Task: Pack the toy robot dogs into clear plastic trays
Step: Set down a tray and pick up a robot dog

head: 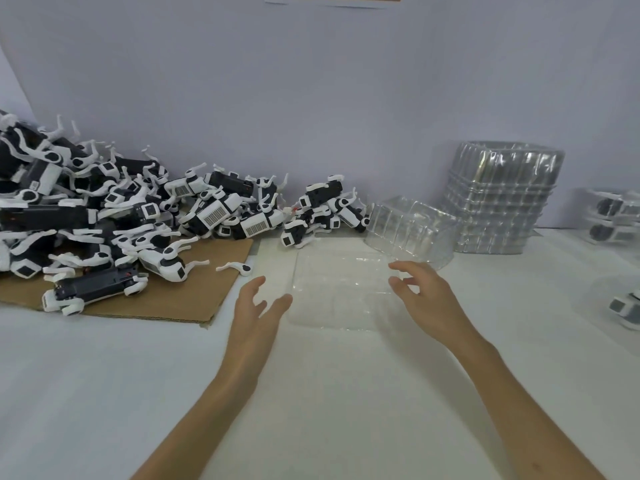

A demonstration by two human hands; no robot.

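Clear tray [341, 296]: flat between our hands.
Left hand [258, 306]: spread, empty, beside tray.
Right hand [422, 292]: loose, empty, over tray's edge.
Dogs [138, 209]: heaped left of tray.
Advice: we square tray, then fetch one dog.

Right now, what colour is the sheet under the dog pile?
Brown cardboard, clearest in the head view.

Brown cardboard sheet [173, 299] lies on the white table [104, 375].

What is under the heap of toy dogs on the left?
A flat brown cardboard sheet lies under the heap of toy dogs, on the white table. The dogs cover its far part, so how far back it runs cannot be seen.
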